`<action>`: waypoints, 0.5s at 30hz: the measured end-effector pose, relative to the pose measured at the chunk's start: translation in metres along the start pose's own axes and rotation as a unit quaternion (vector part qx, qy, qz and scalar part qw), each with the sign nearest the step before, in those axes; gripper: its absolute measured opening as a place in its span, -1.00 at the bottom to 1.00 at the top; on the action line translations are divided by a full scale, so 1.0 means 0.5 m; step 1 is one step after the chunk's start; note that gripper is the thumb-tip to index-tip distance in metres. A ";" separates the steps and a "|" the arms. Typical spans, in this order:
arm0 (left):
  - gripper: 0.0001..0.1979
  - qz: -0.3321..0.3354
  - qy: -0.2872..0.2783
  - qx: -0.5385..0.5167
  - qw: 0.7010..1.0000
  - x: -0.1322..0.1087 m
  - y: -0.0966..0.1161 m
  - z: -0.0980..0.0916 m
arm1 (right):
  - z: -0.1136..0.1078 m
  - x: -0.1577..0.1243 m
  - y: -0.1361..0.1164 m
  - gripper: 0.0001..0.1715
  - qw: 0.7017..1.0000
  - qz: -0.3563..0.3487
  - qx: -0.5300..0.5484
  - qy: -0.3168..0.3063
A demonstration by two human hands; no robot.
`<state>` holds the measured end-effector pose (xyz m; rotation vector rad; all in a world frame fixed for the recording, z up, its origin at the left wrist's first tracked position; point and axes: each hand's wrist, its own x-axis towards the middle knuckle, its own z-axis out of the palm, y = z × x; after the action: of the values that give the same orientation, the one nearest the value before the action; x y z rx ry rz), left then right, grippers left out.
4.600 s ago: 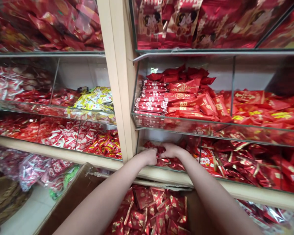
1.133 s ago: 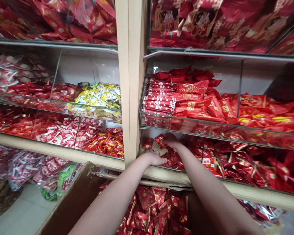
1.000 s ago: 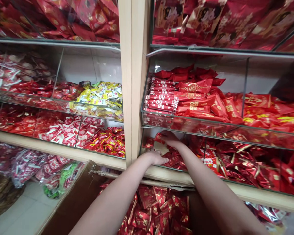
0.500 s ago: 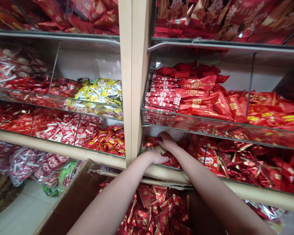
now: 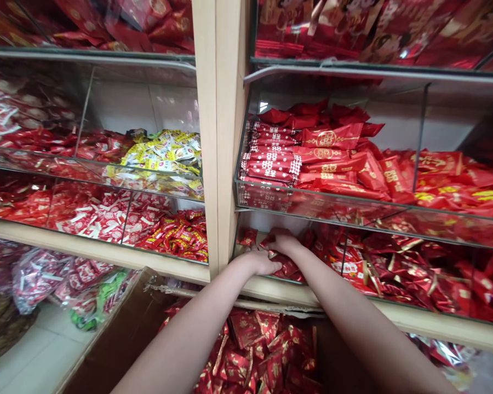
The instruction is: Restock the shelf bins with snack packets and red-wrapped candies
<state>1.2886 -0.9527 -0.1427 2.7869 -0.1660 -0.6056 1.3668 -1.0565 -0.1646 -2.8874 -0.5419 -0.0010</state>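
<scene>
Both of my hands reach into the lowest glass-fronted bin on the right, among red wrapped candies (image 5: 290, 266). My right hand (image 5: 282, 242) is bent over the candies with its fingers curled down against red wrappers. Nearer to me, my left hand (image 5: 258, 262) closes round the front of the same bunch, its thumb pointing right. Its other fingertips are mostly hidden. A single red wrapped candy (image 5: 247, 236) lies apart at the bin's left end. Below my forearms, a cardboard box (image 5: 119, 328) holds many red and gold candy packets (image 5: 267, 347).
A wooden post (image 5: 217, 137) divides the shelves. Above my hands is a glass bin (image 5: 332, 200) of red packets. Yellow and white packets (image 5: 164, 153) fill a bin to the left. Bagged sweets (image 5: 41, 276) lie below the left shelves. The wooden shelf edge (image 5: 283, 289) runs under my wrists.
My right hand has shifted slightly right and down, drawing red candies closer to my left hand. One candy now lies separate on the left. The view has moved a little.
</scene>
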 end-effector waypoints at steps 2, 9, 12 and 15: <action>-0.16 -0.004 -0.006 -0.002 1.000 0.002 0.000 0.000 | -0.001 -0.001 -0.004 -0.74 0.999 -0.040 0.020 -0.016; -0.12 0.003 -0.024 0.008 1.000 0.018 -0.006 0.007 | -0.020 0.010 0.006 -0.66 0.999 -0.024 0.030 -0.006; -0.10 -0.001 -0.031 -0.007 1.000 0.029 -0.009 0.012 | -0.026 0.013 0.035 -0.63 0.996 0.083 -0.008 0.013; -0.11 -0.013 -0.030 -0.016 0.999 0.041 -0.013 0.018 | -0.020 0.008 0.050 -0.65 0.990 0.136 -0.033 -0.018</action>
<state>1.3039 -0.9522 -0.1607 2.7455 -0.1318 -0.6928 1.3799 -1.0799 -0.1594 -3.0055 -0.1526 0.0758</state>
